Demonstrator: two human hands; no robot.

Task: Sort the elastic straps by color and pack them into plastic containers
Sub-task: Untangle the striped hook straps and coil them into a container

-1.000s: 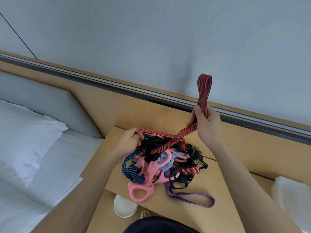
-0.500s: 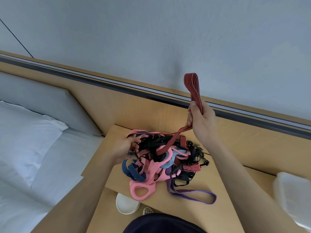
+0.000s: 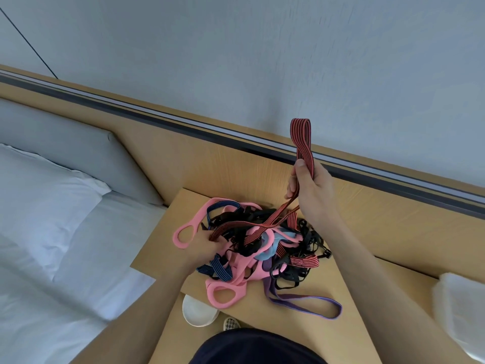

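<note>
The right hand [image 3: 311, 191] grips a red-striped strap [image 3: 301, 135] raised above the tangled pile [image 3: 262, 248] (on the wooden table [image 3: 157, 256]); the left hand [image 3: 207, 249], fingers curled, seemingly pinches its lower end at the pile.

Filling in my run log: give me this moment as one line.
step: freeing one strap | right hand: holds red striped strap raised | left hand: grips same strap at pile | pile: tangled on table
</note>
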